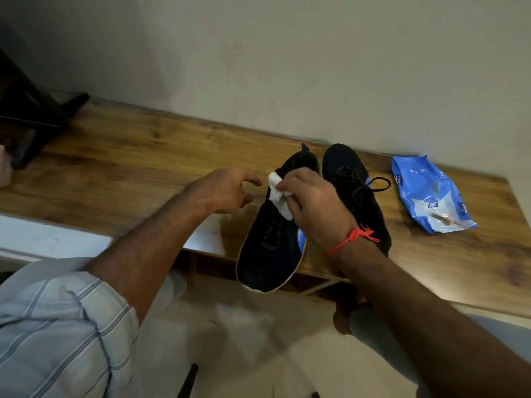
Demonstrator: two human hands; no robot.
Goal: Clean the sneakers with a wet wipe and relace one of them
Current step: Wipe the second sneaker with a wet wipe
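Already the right hand (313, 202) is pinching the wet wipe (277, 196) against the near sneaker (270, 242), which is overhanging the shelf (143, 168) edge; with the left hand (227, 191) hovering relaxed and empty, scrubbing is risking a tip-off.
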